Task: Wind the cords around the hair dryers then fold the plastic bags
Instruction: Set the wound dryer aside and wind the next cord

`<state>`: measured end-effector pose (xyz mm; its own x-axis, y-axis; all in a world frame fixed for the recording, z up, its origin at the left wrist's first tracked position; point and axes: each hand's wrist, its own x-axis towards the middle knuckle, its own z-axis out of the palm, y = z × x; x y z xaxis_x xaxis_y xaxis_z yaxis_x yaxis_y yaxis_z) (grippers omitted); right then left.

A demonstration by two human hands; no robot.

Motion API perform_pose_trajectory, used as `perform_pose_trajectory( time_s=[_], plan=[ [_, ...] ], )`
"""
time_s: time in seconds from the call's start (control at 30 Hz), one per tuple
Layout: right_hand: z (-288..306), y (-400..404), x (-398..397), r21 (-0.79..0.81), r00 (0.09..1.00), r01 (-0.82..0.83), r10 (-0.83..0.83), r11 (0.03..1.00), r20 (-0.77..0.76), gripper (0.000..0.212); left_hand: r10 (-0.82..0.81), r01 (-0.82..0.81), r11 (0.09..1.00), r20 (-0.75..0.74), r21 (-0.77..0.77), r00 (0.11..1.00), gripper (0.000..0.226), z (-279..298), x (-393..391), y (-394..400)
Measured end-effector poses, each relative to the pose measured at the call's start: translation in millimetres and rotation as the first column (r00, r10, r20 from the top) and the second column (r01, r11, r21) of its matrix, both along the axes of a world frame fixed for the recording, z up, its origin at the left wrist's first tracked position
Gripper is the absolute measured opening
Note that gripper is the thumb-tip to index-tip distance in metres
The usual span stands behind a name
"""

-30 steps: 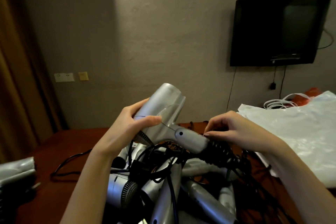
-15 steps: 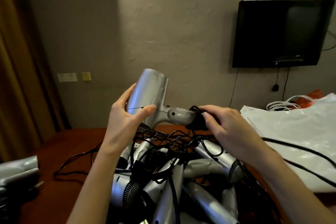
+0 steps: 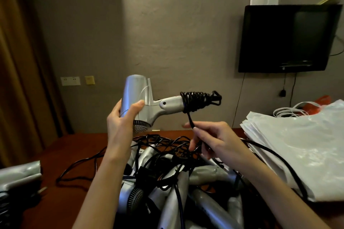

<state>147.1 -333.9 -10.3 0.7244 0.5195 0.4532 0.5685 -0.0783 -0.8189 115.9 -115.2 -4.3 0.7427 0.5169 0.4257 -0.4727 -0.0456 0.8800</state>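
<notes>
My left hand [image 3: 122,122] grips the barrel of a silver hair dryer [image 3: 141,98] held up above the table, handle pointing right. Black cord [image 3: 199,99] is coiled in several turns round the end of that handle. One strand drops from the coil into my right hand [image 3: 214,139], which pinches it just below the handle; the rest of the cord trails off right over the plastic bags [image 3: 301,147]. A pile of silver hair dryers [image 3: 186,188] with tangled black cords lies on the table beneath both hands.
The dark red table [image 3: 74,147] carries a loose cord at left. More silver dryers [image 3: 18,174] lie at the left edge. An orange bag [image 3: 322,100] and white handles sit behind the bag stack. A black TV [image 3: 286,37] hangs on the wall.
The dryer has been lifted higher. My right hand left the coiled handle, dropped below it and now pinches the loose strand of cord.
</notes>
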Motion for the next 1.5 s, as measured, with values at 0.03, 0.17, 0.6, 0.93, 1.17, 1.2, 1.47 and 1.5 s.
perform_pose_trajectory(
  time_s=[0.03, 0.17, 0.6, 0.93, 1.17, 1.2, 1.47, 1.5],
  plan=[
    [-1, -1, 3, -0.011, 1.000, -0.007, 0.007, 1.000, -0.028, 0.023, -0.030, 0.030, 0.999, -0.008, -0.018, 1.000, 0.056, 0, 0, -1],
    [-8, -6, 13, -0.135, 0.996, -0.025, 0.014, 0.991, -0.086, 0.021, -0.126, 0.127, 0.992, -0.071, 0.012, 0.990, 0.055, 1, -1, -6],
    [5, -58, 45, -0.305, 0.957, -0.085, -0.007, 0.949, -0.289, 0.017, -0.396, 0.429, 0.880, -0.184, 0.206, 0.900, 0.048, 7, -12, -10],
    [22, -38, 20, -0.194, 0.935, 0.328, -0.288, 0.924, 0.208, 0.017, -0.269, 0.253, 0.818, -0.045, 0.517, 0.962, 0.079, 19, -10, -12],
    [28, -31, 0, -0.356, 0.984, 0.175, -0.154, 0.918, 0.087, 0.021, -0.188, 0.184, 0.761, -0.060, 0.622, 0.980, 0.080, 12, -6, -9],
    [27, -30, -1, -0.398, 0.975, 0.214, -0.169, 0.892, 0.144, 0.023, -0.176, 0.174, 0.764, -0.059, 0.621, 0.983, 0.081, 10, -5, -10],
    [25, -27, -9, -0.212, 0.879, 0.416, -0.331, 0.884, 0.344, 0.011, -0.079, 0.060, 0.899, 0.026, 0.435, 0.997, 0.080, 7, -3, -8],
    [24, -23, -12, -0.189, 0.859, 0.428, -0.333, 0.884, 0.388, 0.010, -0.056, 0.036, 0.909, 0.037, 0.414, 0.998, 0.089, 7, -3, -8]
  ],
)
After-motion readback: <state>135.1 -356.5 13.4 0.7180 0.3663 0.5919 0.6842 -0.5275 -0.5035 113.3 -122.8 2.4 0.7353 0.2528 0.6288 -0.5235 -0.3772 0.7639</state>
